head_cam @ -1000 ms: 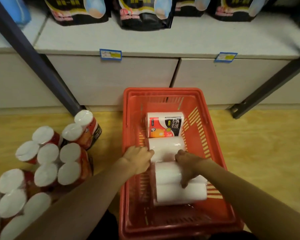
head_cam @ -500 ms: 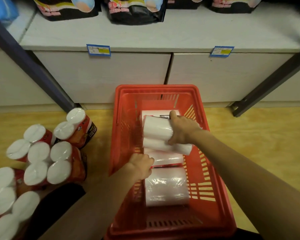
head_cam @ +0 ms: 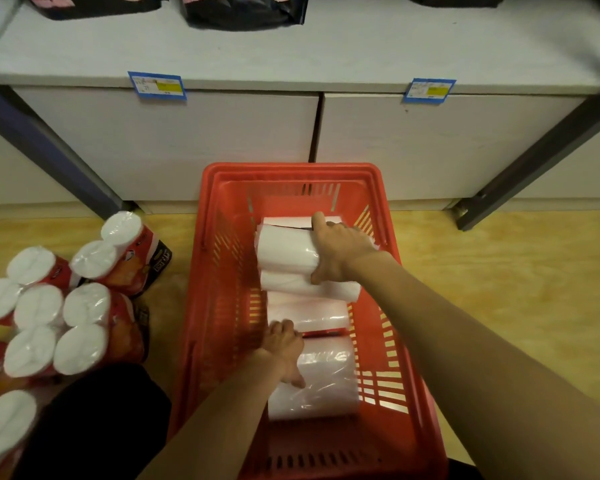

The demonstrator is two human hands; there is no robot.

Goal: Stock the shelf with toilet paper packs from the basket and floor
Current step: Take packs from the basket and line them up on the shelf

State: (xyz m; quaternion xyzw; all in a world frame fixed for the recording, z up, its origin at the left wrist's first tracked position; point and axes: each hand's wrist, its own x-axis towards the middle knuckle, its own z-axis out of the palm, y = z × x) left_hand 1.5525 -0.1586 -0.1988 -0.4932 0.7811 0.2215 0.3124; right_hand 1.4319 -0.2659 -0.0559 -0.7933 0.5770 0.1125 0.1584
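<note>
A red plastic basket (head_cam: pixel 222 271) stands on the yellow wooden floor (head_cam: pixel 499 289), just in front of the base of a white shelf (head_cam: pixel 326 53). Inside it lie toilet paper packs wrapped in clear film. The right hand (head_cam: pixel 340 251) reaches to the far end of the basket and grips the far pack (head_cam: pixel 284 251), fingers over its far edge and thumb curled under its near side. Another pack (head_cam: pixel 305 315) lies in the middle, a strip of red wrapper showing along its near edge. The left hand (head_cam: pixel 284 348) has its fingers curled at the left end of this middle pack, while its thumb lies on the near pack (head_cam: pixel 323 386); which of the two it holds, I cannot tell.

To the left of the basket, red-wrapped toilet paper packs (head_cam: pixel 80 323) stand crowded together on the floor, white roll ends up; the dark printing on their wrappers is too small to read.

Two blue-framed price tags with yellow panels hang on the shelf edge, one left (head_cam: pixel 157 85) and one right (head_cam: pixel 429 90); their writing is illegible. Black bags (head_cam: pixel 243 10) sit on the shelf, their lettering cut off by the frame.
</note>
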